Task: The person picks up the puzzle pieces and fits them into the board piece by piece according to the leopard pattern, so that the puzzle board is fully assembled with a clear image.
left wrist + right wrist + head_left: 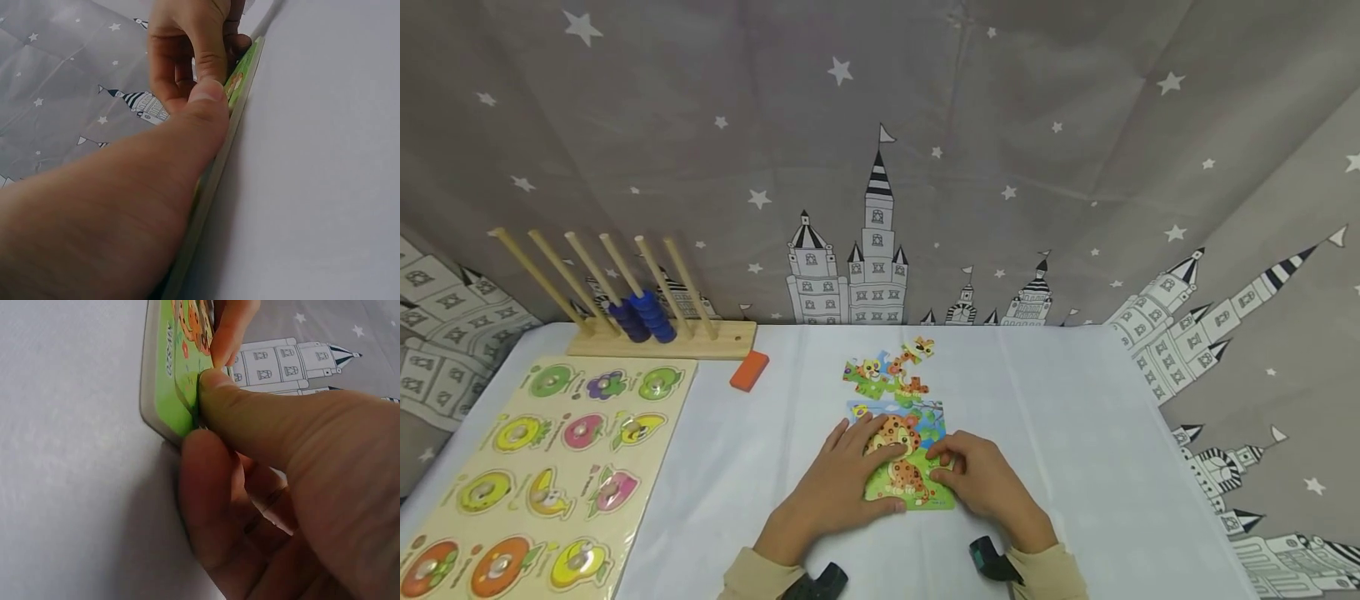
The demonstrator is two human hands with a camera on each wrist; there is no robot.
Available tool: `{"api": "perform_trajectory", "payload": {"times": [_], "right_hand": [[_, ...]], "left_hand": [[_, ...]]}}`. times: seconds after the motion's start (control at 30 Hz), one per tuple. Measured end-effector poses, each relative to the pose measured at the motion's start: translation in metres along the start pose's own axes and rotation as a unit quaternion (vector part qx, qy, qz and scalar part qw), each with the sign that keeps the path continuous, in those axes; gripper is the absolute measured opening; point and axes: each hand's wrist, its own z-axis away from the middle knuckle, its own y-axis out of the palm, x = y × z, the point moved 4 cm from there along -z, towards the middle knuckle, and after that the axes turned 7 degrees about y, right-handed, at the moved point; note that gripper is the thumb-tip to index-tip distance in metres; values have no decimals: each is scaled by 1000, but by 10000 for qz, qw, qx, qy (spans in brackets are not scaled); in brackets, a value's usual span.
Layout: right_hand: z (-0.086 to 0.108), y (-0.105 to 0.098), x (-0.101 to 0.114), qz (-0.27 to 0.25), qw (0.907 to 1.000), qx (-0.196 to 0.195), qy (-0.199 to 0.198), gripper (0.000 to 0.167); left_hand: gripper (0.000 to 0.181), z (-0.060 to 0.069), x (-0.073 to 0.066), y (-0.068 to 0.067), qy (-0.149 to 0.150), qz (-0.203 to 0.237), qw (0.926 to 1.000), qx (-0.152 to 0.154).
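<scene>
A leopard picture puzzle [921, 498] lies on the white tablecloth in front of me. My left hand [844, 479] rests over its left side with fingers spread, the thumb near the lower edge. At the right edge, my right hand [988, 477] pinches a green puzzle piece [189, 403] between thumb and forefinger. In the right wrist view that piece sits slightly raised from the board [164, 381], mostly hidden by the fingertips. Several loose puzzle pieces [872, 375] lie just beyond the board, some overlapping its top edge.
To the left lies a wooden fruit knob puzzle [658, 392]. Behind it stands a wooden peg rack [730, 337] with blue beads [653, 317] on two pegs. An orange block [749, 371] lies beside the rack. A grey castle-print curtain [985, 108] hangs behind the table.
</scene>
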Motion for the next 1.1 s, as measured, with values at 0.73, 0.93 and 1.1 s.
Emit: {"api": "perform_trajectory", "payload": {"times": [0.73,0.93,1.1], "right_hand": [[-1,-2,0,312,9991,118,-248,21],[-1,-2,-2,156,9994,146,-280,21],[-5,-3,-4,146,9991,180,-360,21]], "left_hand": [[93,11,9,-1,-200,-162,9997,2],[101,13,9,0,-347,-167,9993,12],[103,13,8,-1,-328,-235,9992,-20]]}}
